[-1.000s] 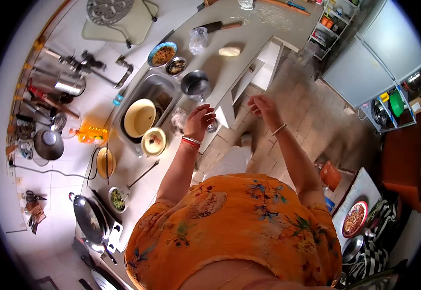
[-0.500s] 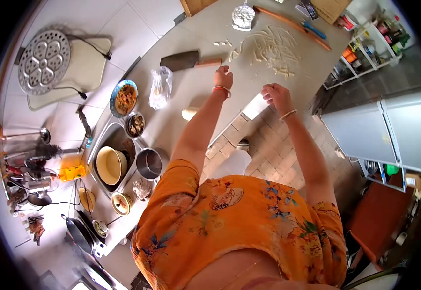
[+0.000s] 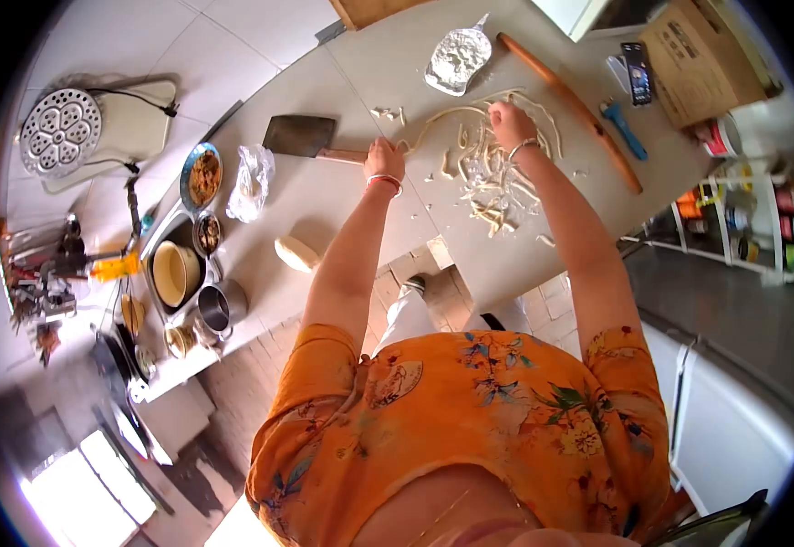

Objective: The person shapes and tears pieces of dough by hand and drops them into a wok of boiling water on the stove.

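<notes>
My left hand is closed beside the cleaver's handle, at one end of a long noodle strand. The strand curves over the table to my right hand, whose fingers are pinched together on it. Under and around the right hand lies a loose heap of floury raw noodles. The cleaver lies flat to the left, blade pointing away from the left hand. A pale dough roll rests near the table's front edge, left of my left forearm.
A foil-like tray of flour and a wooden rolling pin lie beyond the noodles. On the right are a blue-handled tool, a phone and a cardboard box. A plastic bag and a plate of food are left.
My right hand has moved forward into the noodles and closed on a strand. The left hand has come down by the cleaver's handle, with the strand now stretched between both hands. The view has shifted.
</notes>
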The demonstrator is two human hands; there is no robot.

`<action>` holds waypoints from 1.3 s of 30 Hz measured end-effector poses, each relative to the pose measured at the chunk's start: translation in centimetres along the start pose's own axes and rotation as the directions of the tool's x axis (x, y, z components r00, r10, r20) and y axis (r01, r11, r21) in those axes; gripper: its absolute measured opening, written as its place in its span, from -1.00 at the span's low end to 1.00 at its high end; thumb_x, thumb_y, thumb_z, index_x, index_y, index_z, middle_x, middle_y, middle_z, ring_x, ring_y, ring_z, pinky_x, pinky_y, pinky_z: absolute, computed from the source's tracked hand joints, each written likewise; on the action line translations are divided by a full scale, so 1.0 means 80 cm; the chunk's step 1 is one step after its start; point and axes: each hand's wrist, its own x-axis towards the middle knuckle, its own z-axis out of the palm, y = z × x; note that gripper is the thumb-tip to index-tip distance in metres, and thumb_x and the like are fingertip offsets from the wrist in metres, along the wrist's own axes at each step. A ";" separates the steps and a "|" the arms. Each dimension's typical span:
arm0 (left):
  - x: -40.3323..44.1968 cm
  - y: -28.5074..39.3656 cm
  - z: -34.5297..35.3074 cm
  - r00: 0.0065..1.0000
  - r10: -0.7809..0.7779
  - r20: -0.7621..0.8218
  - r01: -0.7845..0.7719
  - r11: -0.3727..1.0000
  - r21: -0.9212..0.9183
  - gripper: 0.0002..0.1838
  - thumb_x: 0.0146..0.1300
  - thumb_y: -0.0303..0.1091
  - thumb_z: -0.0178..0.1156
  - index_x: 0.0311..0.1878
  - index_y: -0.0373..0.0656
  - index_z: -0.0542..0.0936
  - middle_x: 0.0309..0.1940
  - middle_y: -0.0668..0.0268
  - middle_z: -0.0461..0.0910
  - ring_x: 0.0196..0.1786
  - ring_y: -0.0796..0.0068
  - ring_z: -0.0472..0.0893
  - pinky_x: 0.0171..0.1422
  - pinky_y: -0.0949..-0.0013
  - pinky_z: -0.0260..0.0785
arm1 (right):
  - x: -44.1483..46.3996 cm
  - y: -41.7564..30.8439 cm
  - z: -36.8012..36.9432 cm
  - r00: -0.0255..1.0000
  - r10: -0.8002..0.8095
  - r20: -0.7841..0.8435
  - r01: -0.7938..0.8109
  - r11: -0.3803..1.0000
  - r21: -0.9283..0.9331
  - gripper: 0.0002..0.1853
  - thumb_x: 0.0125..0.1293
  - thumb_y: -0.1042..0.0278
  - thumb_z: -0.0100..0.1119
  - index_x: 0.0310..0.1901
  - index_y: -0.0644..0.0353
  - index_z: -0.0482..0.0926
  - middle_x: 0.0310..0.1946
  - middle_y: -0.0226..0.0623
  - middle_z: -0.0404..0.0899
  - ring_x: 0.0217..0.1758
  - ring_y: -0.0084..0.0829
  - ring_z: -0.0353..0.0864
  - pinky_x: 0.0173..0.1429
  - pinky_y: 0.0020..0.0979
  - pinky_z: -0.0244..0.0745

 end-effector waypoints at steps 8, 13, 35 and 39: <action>-0.011 0.032 -0.028 0.964 -0.224 -0.144 0.116 0.839 -0.532 -0.84 0.04 -0.48 0.15 -0.28 -0.29 0.50 -0.46 0.12 0.63 -0.47 0.34 0.59 -0.38 0.34 0.45 | 0.084 -0.001 0.012 0.921 -0.199 0.336 0.292 0.922 -0.255 -0.84 0.16 0.28 0.11 -0.32 0.16 0.58 -0.20 -0.17 0.55 -0.04 -0.14 0.52 0.01 -0.18 0.46; -0.035 0.060 -0.095 0.952 -0.303 0.038 0.184 0.469 -0.864 -0.80 0.10 -0.49 0.13 -0.20 -0.36 0.44 -0.44 0.14 0.60 -0.52 0.48 0.56 -0.50 0.48 0.41 | 0.098 0.008 0.031 0.844 -0.308 0.439 0.442 0.864 -0.243 -0.84 0.09 0.37 0.10 -0.34 0.22 0.61 -0.25 -0.05 0.59 -0.17 -0.07 0.59 -0.06 -0.17 0.49; -0.117 0.026 -0.052 0.947 -0.127 0.296 0.230 -0.378 -0.897 -0.82 0.34 -0.37 0.00 -0.12 -0.24 0.50 -0.22 0.20 0.57 -0.15 0.29 0.58 -0.06 0.30 0.49 | -0.075 -0.122 -0.037 0.656 -0.288 0.697 -0.385 0.667 0.638 -0.86 0.26 0.46 0.03 -0.22 0.26 0.55 -0.48 -0.39 0.59 -0.57 -0.67 0.48 -0.53 -0.62 0.35; -0.116 -0.001 -0.062 0.950 -0.083 0.300 0.243 -0.404 -0.882 -0.82 0.36 -0.40 -0.05 -0.17 -0.26 0.51 -0.30 0.22 0.55 -0.31 0.37 0.56 -0.24 0.38 0.45 | -0.029 -0.118 -0.001 0.654 -0.201 0.730 -0.354 0.771 0.530 -0.85 0.28 0.36 0.09 -0.24 0.24 0.56 -0.47 -0.35 0.63 -0.65 -0.61 0.48 -0.61 -0.58 0.33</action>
